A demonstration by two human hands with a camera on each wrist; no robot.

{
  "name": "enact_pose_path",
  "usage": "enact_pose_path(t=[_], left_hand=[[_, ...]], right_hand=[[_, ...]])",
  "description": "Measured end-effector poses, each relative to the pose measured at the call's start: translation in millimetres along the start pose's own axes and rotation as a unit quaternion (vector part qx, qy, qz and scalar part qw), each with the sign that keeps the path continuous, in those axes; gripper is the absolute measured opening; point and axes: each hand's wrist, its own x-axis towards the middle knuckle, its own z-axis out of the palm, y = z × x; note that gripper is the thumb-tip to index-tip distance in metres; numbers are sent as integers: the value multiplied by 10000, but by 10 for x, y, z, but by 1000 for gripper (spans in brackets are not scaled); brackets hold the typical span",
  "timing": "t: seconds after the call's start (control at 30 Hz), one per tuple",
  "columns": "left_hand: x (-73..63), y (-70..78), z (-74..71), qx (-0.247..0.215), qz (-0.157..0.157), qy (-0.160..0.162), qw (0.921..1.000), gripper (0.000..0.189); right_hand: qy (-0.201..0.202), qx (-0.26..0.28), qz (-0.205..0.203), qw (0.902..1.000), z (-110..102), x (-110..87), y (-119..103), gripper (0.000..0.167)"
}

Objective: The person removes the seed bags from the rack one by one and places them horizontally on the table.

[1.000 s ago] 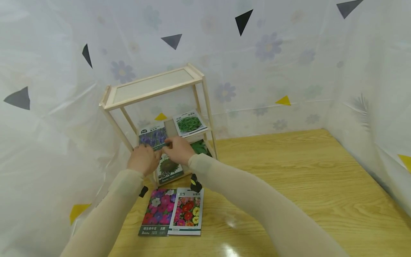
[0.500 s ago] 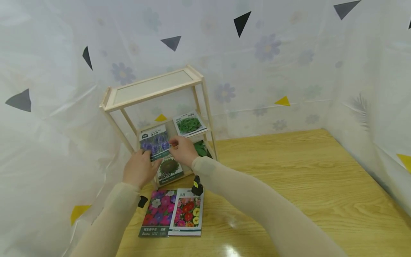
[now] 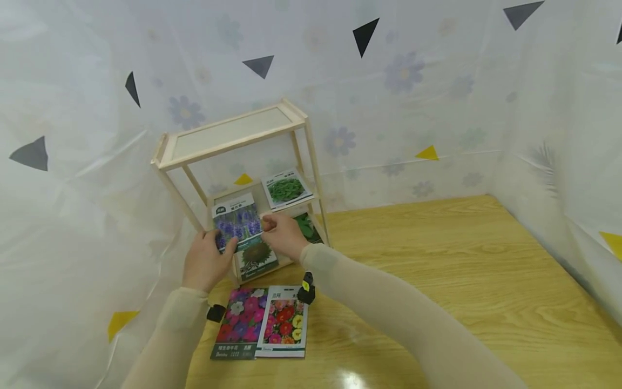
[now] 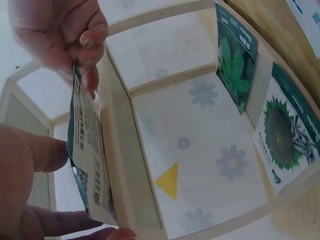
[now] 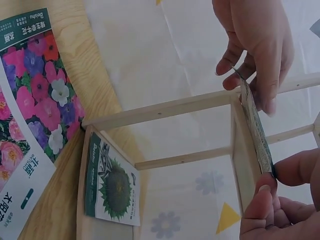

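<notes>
A seed packet with purple lavender-like flowers [image 3: 238, 219] is tilted at the front of the middle shelf [image 3: 259, 194]. My left hand [image 3: 205, 263] grips its left edge, thumb on the printed face and fingers behind. At the opposite edge, my right hand [image 3: 285, 236] pinches the packet between thumb and fingers. The left wrist view shows the packet's back [image 4: 90, 150] with text and a barcode, close to the shelf's edge. A packet with green leaves [image 3: 288, 189] lies to its right on the same shelf.
The light wooden rack [image 3: 233, 138] stands at the table's left. Its bottom shelf bears a sunflower packet [image 3: 257, 259] and a green-leaf packet [image 3: 307, 227]. On the wooden table [image 3: 437, 281], a petunia packet [image 3: 243, 319] and a red-and-yellow flower packet [image 3: 284, 324] overlap.
The lavender packet has come forward and down over the shelf's front edge. My left hand has moved down and left, its thumb now on the packet's face; my right hand has shifted right.
</notes>
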Motion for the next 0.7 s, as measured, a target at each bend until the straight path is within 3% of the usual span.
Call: enact_pose_path(t=[0.2,0.33,0.43,0.57,0.7], left_hand=[[-17,-42,54,-804,-326,360,9956,66],[-56,-50,130,-1368,-484,609,9875,60],[-88,-51,176,-1762,-741,610,9797,58],[-127,-61,228,-2444,-1098,552,9619,57],[-189,-80,280,-3161,-1122,555,9404,56]], right_hand=[[-149,329,87,9993,-56,-65,59,53],[-204,281,103,9993,-76,-119,115,51],[-300,334,117,9989,-86,-171,159,49],[-434,448,83,9980,-98,-230,222,45],[-597,419,-11,9973,-121,-285,287,40]])
